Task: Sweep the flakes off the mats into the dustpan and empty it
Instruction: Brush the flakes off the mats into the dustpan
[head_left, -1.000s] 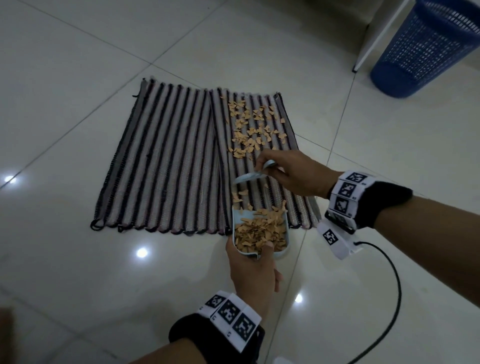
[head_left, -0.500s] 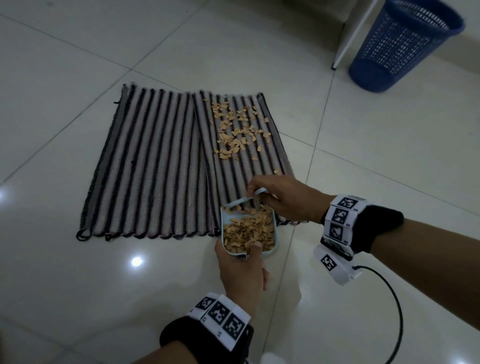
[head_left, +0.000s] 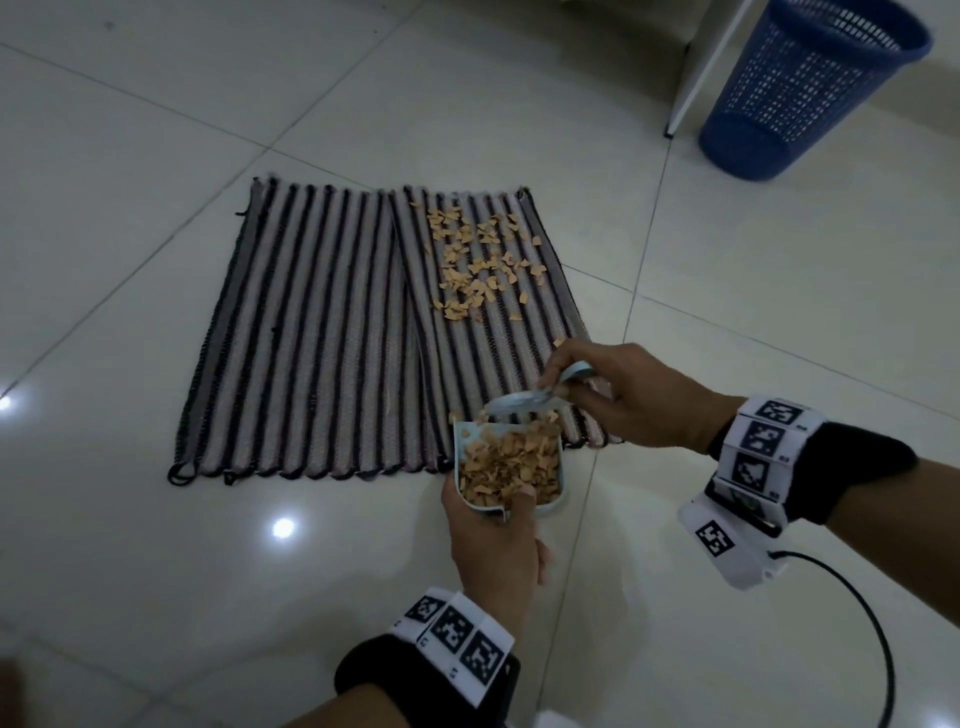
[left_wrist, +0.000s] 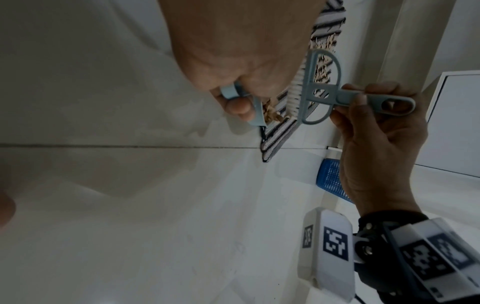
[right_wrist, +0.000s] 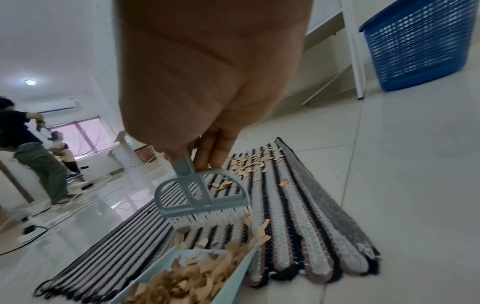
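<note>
Change: since the earlier frame, the brush had come down the right-hand mat to the dustpan's mouth, and the strip of mat behind it lay swept bare.
Dustpan (head_left: 551, 499): pale blue, sat at the near edge of the right-hand mat, its mouth on the weave and its back over the tile, heaped with tan flakes.
Left hand (head_left: 496, 545): gripped the dustpan's rear handle, thumb hooked over the back rim, fingers curled beneath.
Brush (right_wrist: 201, 200): small, grey-blue, white bristles down on the mat just beyond the dustpan's lip, a few flakes caught against them.
Right hand (head_left: 628, 402): pinched the brush handle between thumb and curled fingers.
Flakes (head_left: 478, 262): a loose scatter remained on the far half of the right-hand mat, well apart from the dustpan.
Mats (head_left: 322, 332): two striped mats lay side by side on the pale tiled floor (head_left: 156, 130), their inner edges touching.
Bin (head_left: 810, 88): a blue mesh basket stood beyond the mats to the right, beside a white furniture leg (head_left: 701, 73).
Background: another person (right_wrist: 39, 156) stood far off in the right wrist view.
</note>
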